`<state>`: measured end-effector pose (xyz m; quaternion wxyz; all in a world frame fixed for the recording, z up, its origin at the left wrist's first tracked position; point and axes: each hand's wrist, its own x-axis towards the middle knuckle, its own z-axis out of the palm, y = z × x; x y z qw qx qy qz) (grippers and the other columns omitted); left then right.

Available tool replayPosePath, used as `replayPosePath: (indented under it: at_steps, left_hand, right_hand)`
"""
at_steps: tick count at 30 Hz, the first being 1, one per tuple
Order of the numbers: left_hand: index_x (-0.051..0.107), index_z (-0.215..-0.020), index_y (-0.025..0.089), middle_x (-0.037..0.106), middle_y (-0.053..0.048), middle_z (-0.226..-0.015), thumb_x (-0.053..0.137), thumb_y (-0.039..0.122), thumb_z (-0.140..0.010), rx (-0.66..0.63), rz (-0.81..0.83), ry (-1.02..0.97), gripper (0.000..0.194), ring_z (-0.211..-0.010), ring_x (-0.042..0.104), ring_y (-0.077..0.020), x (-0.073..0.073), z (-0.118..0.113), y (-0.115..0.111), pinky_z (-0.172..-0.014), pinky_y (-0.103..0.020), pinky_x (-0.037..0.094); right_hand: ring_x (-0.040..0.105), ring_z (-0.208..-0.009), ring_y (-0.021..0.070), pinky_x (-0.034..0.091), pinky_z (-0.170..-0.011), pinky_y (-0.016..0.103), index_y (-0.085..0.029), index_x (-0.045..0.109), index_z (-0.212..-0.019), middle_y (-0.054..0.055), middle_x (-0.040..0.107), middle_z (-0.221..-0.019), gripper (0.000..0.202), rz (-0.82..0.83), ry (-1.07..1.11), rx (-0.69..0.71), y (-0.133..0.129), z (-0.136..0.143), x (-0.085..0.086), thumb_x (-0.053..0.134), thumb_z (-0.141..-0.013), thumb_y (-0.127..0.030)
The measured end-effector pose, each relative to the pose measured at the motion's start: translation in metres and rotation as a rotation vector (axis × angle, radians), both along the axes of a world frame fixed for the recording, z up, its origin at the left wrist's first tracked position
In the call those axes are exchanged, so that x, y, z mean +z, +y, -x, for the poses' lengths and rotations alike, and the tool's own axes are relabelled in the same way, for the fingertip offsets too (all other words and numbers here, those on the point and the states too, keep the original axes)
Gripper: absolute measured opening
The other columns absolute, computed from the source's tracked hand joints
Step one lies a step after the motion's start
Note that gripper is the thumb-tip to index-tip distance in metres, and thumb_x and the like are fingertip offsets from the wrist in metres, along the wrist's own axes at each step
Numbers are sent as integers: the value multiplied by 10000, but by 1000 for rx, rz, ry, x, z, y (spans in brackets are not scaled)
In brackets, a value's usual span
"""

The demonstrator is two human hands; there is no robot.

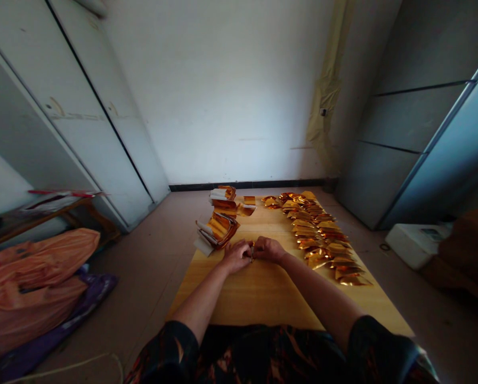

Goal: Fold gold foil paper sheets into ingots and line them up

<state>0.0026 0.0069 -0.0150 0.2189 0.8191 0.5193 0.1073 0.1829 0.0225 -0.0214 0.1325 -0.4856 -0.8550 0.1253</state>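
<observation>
Over the middle of the wooden table (258, 298), my left hand (237, 256) and my right hand (268, 249) meet with bent fingers. Both pinch a small piece of gold foil paper (253, 244), mostly covered by the fingers. To the left of my left hand lies a stack of gold foil paper sheets (218, 229) with pale backs. Another stack of sheets (223, 200) sits farther back, with a few loose sheets (247, 205) beside it. Right of my right hand, several folded gold paper ingots (314, 229) lie in overlapping rows along the table's right side.
A white wall (231, 96) with a dark skirting stands behind the table. Pale cabinets (82, 106) rise at left, a grey fridge-like cabinet (406, 117) at right. Orange bags (42, 282) lie on the left floor; a white box (414, 245) stands on the right floor.
</observation>
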Motion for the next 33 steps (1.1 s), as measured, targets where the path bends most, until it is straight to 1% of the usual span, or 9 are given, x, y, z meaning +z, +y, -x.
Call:
replayPosePath:
  at_steps: [4, 10, 14, 16, 18, 23, 28, 30, 33]
  left_hand:
    - [607, -874, 237, 515, -17, -1338, 567, 272, -763, -6, -6, 9, 123, -1293, 365, -254, -1, 0, 0, -1092, -500, 173]
    - [598, -862, 234, 521, -26, -1329, 543, 307, -793, -5, -9, 17, 114, -1304, 352, -258, -3, 0, 2, -1091, -523, 149]
    - [596, -800, 218, 587, -27, -1217, 565, 322, -784, 9, -61, 8, 110, -1223, 438, -260, -6, -2, 2, -1059, -489, 213]
    - [597, -788, 210, 616, -27, -1145, 586, 317, -767, 10, -88, 1, 109, -1149, 492, -246, -7, -3, 2, -1030, -456, 252]
    - [597, -783, 207, 626, -23, -1123, 598, 313, -757, 8, -105, -9, 109, -1103, 515, -229, -9, -3, 2, -1004, -423, 275]
    - [590, -776, 212, 589, -4, -1233, 609, 321, -749, 3, -127, -37, 114, -1119, 499, -211, -10, -2, 2, -985, -383, 280]
    - [579, -760, 211, 585, -3, -1246, 601, 308, -749, 4, -118, -32, 100, -1126, 501, -214, -9, -2, 1, -989, -406, 272]
    - [576, -755, 208, 586, -3, -1244, 598, 308, -751, 5, -121, -31, 102, -1123, 504, -213, -8, -3, 0, -987, -409, 273]
    - [574, -756, 206, 581, -3, -1250, 599, 313, -751, 4, -126, -28, 109, -1114, 508, -207, -7, -3, 0, -982, -399, 282]
  right_hand:
    - [559, -727, 117, 340, -567, 197, -217, 714, -829, 26, 635, -860, 379, 7, -12, -13, -4, 3, 4, 520, -829, -542]
    - [566, -748, 123, 348, -576, 200, -235, 707, -853, 27, 637, -891, 291, 8, -61, -42, -5, 6, 6, 547, -830, -477]
    - [563, -726, 121, 350, -568, 195, -245, 697, -885, 17, 635, -885, 232, 35, -69, -75, -5, 7, 8, 594, -794, -432]
    - [559, -719, 119, 353, -572, 191, -232, 693, -878, 14, 633, -874, 220, 66, -43, -105, -5, 8, 10, 612, -773, -408]
    - [557, -721, 117, 357, -578, 188, -205, 689, -849, 15, 632, -869, 179, 100, -9, -143, -3, 7, 11, 629, -747, -340]
    - [554, -739, 107, 375, -613, 173, -170, 681, -808, 17, 635, -876, 133, 127, 104, -186, 0, 3, 9, 616, -692, -171]
    - [547, -747, 125, 392, -648, 188, -160, 683, -786, 18, 627, -845, 159, 94, 145, -136, -2, 2, 4, 682, -643, -228]
    - [546, -750, 126, 395, -648, 187, -159, 681, -796, 19, 626, -856, 177, 94, 159, -128, -2, 1, 4, 684, -626, -207]
    - [549, -733, 115, 395, -629, 174, -149, 677, -831, 27, 627, -873, 211, 132, 178, -170, 1, -1, 2, 644, -623, -131]
